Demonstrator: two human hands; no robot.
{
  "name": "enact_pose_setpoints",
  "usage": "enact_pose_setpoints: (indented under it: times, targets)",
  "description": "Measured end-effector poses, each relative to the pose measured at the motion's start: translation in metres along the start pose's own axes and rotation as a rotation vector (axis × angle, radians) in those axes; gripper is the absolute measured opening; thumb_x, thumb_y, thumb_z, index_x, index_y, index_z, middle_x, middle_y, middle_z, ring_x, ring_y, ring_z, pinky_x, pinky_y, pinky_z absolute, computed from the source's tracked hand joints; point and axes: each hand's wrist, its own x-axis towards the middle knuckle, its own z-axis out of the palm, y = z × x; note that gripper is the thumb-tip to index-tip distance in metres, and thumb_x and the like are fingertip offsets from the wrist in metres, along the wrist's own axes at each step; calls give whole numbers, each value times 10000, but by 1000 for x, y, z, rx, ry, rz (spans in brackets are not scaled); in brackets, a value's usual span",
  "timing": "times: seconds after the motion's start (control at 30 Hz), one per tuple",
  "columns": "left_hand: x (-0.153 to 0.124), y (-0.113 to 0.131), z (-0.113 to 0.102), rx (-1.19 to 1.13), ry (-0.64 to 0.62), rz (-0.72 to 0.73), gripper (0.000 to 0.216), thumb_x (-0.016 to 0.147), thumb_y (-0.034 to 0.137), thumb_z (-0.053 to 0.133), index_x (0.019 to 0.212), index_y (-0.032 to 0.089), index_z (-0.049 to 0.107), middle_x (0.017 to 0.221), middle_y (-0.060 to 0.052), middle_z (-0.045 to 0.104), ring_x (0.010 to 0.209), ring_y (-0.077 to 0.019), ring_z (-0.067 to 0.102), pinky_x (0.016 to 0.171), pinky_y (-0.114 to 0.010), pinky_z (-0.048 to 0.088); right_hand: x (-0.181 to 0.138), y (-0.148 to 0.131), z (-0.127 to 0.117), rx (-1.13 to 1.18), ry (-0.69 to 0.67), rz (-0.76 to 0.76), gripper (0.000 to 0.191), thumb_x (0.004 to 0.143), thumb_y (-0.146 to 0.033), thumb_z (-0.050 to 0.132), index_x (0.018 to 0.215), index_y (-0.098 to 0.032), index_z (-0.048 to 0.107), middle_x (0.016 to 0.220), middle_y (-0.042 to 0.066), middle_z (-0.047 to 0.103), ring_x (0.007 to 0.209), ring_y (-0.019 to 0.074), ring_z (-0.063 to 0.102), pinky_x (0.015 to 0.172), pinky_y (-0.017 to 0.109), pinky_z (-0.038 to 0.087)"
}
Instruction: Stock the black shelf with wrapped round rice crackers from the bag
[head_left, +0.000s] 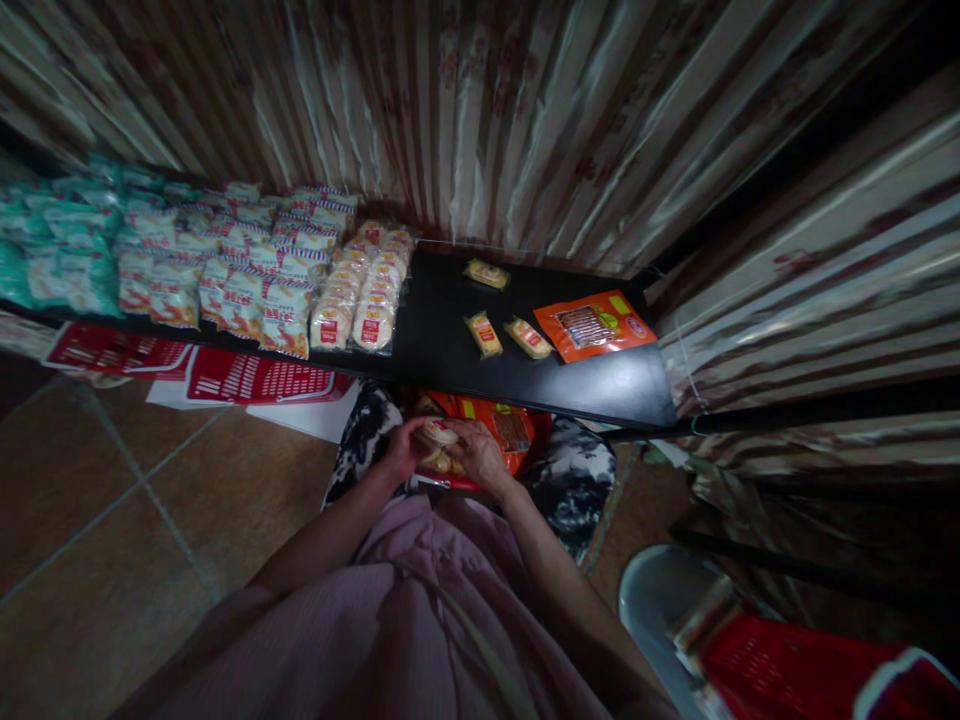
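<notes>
Between my two hands, low over my lap, is a clear packet of round white crackers (441,432). My left hand (406,448) has its fingers closed on the packet's left side. From the right, my right hand (480,452) curls around it, its fingertips partly hidden. Below them a red basket (459,485) rests on my lap. Inside it lie small yellowish packets (442,462) and an orange snack bag (514,432). On the black shelf in front of me stand two rows of similar white cracker packets (375,310).
Blue-striped snack bags (251,290) and teal bags (67,245) fill the left of the black shelf (442,350). Small yellow packets (484,335) and another orange bag (595,326) lie at its right. Red baskets (255,376) sit beneath; a grey tub (652,600) stands right.
</notes>
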Motion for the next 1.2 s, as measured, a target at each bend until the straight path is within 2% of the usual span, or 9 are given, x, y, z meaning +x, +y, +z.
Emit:
enact_pose_setpoints:
  times: [0.17,0.4,0.53,0.67,0.77,0.93,1.07,1.2]
  targets:
    - [-5,1,2,-40,4,-8,77,765,211,578,780,135,578,684,-27,649,583,-115,616,534,-222,515,-2,-1,-2,49,22,69,304,785,-269,594,1083,-238,644,1040,45,671,981,214,570,880,355,446]
    - [-9,3,5,-78,-17,-15,109,759,233,630,740,142,573,652,-11,639,573,-114,620,623,-268,552,-1,-6,-7,88,59,62,274,820,-348,561,1057,-244,652,1029,43,679,975,204,585,871,341,455]
    - [-6,1,4,-71,14,-9,112,770,234,622,722,143,577,619,5,625,534,-91,598,631,-247,544,-2,-10,-8,109,67,67,284,840,-390,530,1053,-247,651,1016,38,681,951,193,604,856,320,463]
    - [-6,0,4,-36,-56,18,155,773,283,625,832,140,614,739,-32,666,646,-128,638,610,-239,539,-2,-11,-8,141,93,93,299,851,-406,502,1058,-246,647,1029,42,675,946,191,614,847,312,469]
    - [-7,0,3,-27,-85,25,187,798,306,600,894,146,618,771,-32,666,657,-126,634,601,-237,540,-2,-10,-7,182,101,141,309,845,-423,501,1053,-247,646,1028,39,677,927,190,623,829,313,479]
    - [-7,1,0,-26,-118,11,254,837,390,540,858,150,620,595,5,589,567,-108,588,602,-248,539,-1,-12,-8,255,130,211,339,825,-441,518,1068,-241,642,1006,33,689,901,191,638,817,308,489]
    - [-7,0,-1,-30,-125,23,305,800,449,574,804,147,616,493,29,515,519,-107,564,628,-268,543,0,-13,-9,297,167,262,350,818,-436,522,1078,-234,642,938,24,705,861,190,647,763,291,507]
    - [-8,1,1,-16,-129,-6,360,778,486,587,864,139,631,611,-27,612,632,-151,627,633,-265,539,0,-11,-8,355,191,285,380,820,-441,512,1086,-202,640,900,37,711,858,198,648,753,294,514]
